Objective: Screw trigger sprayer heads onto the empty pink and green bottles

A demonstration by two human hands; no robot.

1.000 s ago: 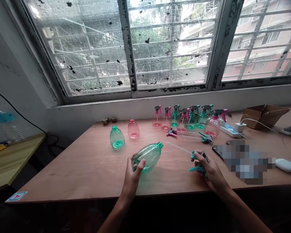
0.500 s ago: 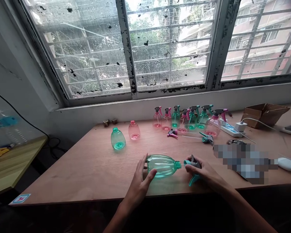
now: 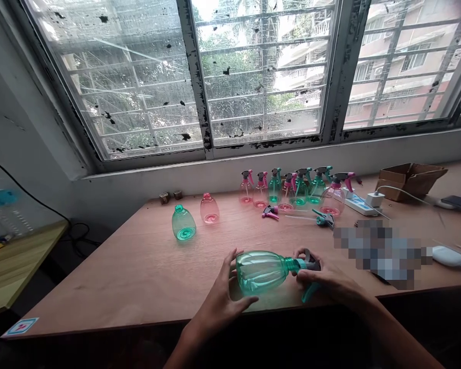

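Observation:
A clear green spray bottle (image 3: 263, 271) lies sideways just above the near part of the table, its neck pointing right. Around its base curve the fingers of my left hand (image 3: 225, 292), in a loose hold with the thumb below. My right hand (image 3: 325, 279) grips a grey and teal trigger sprayer (image 3: 311, 265), whose collar meets the bottle's neck; its teal trigger hangs down. Whether the threads are engaged cannot be seen. Beyond my left hand stand an uncapped green bottle (image 3: 184, 224) and an uncapped pink bottle (image 3: 209, 209).
Several pink and green bottles with sprayers (image 3: 300, 188) stand near the window wall. Before them lie a loose pink sprayer (image 3: 270, 212) and a teal sprayer (image 3: 324, 219). A power strip (image 3: 361, 205), cardboard box (image 3: 409, 182) and white mouse (image 3: 448, 255) are on the right.
The bottle's neck and the sprayer's collar, apart before, have come together. My left thumb has moved down, off the bottle's side. The view has shifted slightly.

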